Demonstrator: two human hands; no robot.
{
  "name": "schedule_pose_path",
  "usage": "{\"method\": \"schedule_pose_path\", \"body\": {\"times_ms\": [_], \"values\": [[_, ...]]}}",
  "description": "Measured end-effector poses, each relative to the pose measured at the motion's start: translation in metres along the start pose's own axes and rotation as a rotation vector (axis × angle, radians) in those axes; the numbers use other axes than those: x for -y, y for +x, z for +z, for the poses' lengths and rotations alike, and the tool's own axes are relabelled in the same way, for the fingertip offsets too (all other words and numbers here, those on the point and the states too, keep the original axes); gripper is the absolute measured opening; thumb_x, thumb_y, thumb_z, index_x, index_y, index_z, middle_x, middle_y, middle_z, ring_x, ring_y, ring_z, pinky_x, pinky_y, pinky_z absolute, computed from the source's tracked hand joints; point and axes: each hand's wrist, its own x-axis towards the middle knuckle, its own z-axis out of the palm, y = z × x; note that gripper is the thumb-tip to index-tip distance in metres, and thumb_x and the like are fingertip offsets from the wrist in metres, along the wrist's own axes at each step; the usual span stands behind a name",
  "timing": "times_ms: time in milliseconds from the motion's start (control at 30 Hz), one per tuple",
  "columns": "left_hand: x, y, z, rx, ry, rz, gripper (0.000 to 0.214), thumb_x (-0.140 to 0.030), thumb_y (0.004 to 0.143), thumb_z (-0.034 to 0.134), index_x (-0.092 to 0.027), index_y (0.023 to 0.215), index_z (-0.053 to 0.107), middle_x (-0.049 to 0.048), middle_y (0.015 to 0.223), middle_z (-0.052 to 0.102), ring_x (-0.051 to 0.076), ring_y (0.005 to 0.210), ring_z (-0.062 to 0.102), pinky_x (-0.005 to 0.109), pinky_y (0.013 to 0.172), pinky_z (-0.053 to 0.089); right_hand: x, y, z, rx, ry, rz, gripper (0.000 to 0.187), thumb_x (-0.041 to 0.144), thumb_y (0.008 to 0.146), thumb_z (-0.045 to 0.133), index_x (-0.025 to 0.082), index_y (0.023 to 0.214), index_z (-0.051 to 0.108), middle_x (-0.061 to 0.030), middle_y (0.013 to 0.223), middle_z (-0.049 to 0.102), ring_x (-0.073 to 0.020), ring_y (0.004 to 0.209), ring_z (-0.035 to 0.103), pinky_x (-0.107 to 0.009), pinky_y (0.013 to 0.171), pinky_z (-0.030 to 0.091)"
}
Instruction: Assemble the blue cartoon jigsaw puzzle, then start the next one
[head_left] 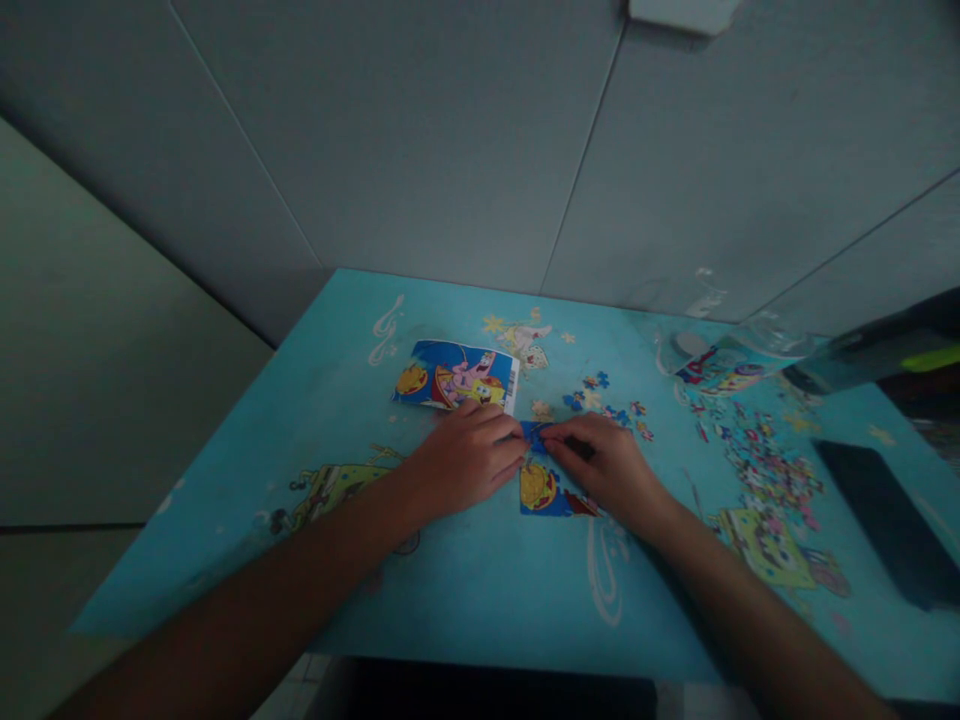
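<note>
A partly joined jigsaw puzzle (538,488) lies flat on the turquoise table, showing a burger on a blue ground. My right hand (604,465) covers its right side, thumb and forefinger pinched on a blue puzzle piece at the upper part. At the puzzle's upper left edge rests my left hand (476,455), its fingers curled and pressed together; whatever they hold is hidden. Just beyond the left hand is a picture card (450,375) with the same burger and cartoon figures. Several loose puzzle pieces (589,393) lie behind my right hand.
A larger heap of puzzle pieces (772,465) spreads at the right, beside a dark flat phone-like object (889,520). Behind it lies a clear container (739,362) with a colourful label, near a dark bottle-like object (877,345). A grey wall (450,150) borders the table's back.
</note>
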Motion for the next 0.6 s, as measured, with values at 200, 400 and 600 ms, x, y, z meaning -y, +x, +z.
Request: {"method": "schedule_pose_path", "body": {"times_ms": [200,400,600], "values": [[0.0009,-0.0012,0.0012,0.002,0.017,0.017,0.019,-0.028,0.098,0.058,-0.022,0.112,0.069,0.0039,0.104,0.067,0.020,0.100,0.057,0.036,0.083,0.039,-0.0004,0.0005,0.0014,-0.003,-0.021,-0.040,0.015,0.024,0.094,0.062,0.025,0.101,0.075,-0.0023,0.089,0.074,-0.0178,0.082,0.066,-0.034,0.077,0.050],[-0.0002,-0.0007,0.0004,0.012,0.013,0.007,0.018,-0.026,0.098,0.058,-0.023,0.110,0.070,0.0040,0.105,0.066,0.020,0.100,0.057,0.036,0.083,0.040,-0.0021,0.0012,0.0027,0.004,-0.064,-0.093,0.016,0.021,0.095,0.059,0.024,0.102,0.074,-0.0033,0.092,0.072,-0.0183,0.085,0.065,-0.035,0.080,0.050],[-0.0013,-0.0008,-0.0005,0.018,0.014,0.001,0.017,-0.026,0.098,0.057,-0.022,0.109,0.070,0.0038,0.105,0.065,0.020,0.100,0.057,0.037,0.086,0.041,-0.0065,-0.0072,-0.0014,0.039,-0.259,-0.245,0.022,0.022,0.096,0.058,0.026,0.110,0.075,-0.0061,0.098,0.070,-0.0219,0.091,0.061,-0.041,0.083,0.048]]}}
